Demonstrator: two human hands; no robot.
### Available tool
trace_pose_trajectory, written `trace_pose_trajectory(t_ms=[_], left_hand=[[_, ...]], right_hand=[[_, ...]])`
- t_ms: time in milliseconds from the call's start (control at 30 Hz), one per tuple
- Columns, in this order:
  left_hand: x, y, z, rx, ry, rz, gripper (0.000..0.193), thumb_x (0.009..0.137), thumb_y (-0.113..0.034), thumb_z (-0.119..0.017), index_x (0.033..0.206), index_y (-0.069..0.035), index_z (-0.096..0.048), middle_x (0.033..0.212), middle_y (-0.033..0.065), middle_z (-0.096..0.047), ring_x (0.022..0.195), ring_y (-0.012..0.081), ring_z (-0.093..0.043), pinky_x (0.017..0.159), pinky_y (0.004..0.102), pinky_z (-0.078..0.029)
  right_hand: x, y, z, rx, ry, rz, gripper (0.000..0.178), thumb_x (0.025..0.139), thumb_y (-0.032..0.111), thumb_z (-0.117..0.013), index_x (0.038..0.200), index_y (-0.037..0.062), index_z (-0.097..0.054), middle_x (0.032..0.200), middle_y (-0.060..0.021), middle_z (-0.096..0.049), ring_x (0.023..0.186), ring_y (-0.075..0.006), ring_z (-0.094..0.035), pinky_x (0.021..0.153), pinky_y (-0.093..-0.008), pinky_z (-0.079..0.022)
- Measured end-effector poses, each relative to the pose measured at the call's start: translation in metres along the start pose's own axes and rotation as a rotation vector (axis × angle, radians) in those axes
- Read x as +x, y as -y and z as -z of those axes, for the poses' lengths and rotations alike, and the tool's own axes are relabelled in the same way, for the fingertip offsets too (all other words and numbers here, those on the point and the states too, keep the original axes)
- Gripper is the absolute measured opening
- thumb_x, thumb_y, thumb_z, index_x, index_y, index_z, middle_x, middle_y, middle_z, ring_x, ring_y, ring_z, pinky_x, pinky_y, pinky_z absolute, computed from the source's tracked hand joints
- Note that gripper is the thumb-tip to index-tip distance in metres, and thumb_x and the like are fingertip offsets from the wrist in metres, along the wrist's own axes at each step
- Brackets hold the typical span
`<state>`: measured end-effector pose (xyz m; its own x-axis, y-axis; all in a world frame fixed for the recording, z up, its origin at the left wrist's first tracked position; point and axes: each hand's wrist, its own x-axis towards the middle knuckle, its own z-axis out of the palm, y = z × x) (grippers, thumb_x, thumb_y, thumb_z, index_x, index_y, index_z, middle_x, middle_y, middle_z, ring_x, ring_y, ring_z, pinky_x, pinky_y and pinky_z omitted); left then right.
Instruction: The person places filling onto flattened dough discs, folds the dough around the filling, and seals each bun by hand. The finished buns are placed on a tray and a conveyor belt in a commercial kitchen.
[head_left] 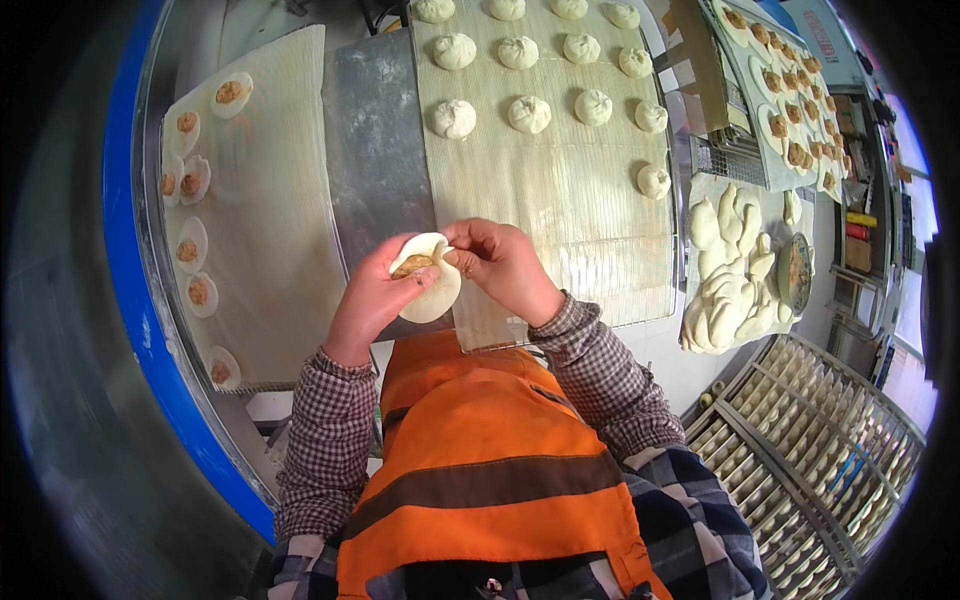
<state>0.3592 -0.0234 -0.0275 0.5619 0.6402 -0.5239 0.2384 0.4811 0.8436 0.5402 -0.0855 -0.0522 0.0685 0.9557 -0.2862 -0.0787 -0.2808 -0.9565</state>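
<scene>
White dough wrapper [438, 298] with brown filling [410, 265] hangs over the near side of the desk [380, 150], left hand [372, 290] gripping it, right hand [508, 268] pinching its rim; pleated buns [529, 114] sit far right.

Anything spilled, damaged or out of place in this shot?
No clear damage stands out; the held wrapper shows no obvious tear. The one mildly odd thing is pale smudges on the otherwise dark grey surface beside the left mat.

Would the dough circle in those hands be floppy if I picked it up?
The dough circle is probably soft and floppy, since its edge bunches up at the right hand. Its filling might spill if tipped, because the top is open.
</scene>
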Motion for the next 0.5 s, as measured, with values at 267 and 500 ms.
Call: trace_pose_trajectory(t_ms=[267,500], left_hand=[[0.011,0.021,-0.004,0.252,0.17,-0.03,0.038,0.085,-0.01,-0.069,0.119,-0.002,-0.057,0.104,0.0029,-0.063,0.095,0.0098,-0.058,0.085,0.0279,-0.048],[0.007,0.029,-0.016,-0.263,0.086,0.113,0.04,0.09,-0.006,-0.06,0.128,0.001,-0.05,0.119,0.008,-0.059,0.107,0.0143,-0.057,0.093,0.0297,-0.046]], right_hand=[[-0.029,-0.012,0.014,-0.305,-0.058,0.293,0.017,0.083,0.008,-0.066,0.098,0.0023,-0.063,0.084,-0.0161,-0.065,0.076,-0.0309,-0.064,0.068,-0.0373,-0.051],[-0.039,-0.016,0.021,-0.21,-0.122,0.298,0.022,0.082,0.009,-0.065,0.102,0.0012,-0.059,0.084,-0.0155,-0.062,0.078,-0.0322,-0.062,0.07,-0.0383,-0.05]])
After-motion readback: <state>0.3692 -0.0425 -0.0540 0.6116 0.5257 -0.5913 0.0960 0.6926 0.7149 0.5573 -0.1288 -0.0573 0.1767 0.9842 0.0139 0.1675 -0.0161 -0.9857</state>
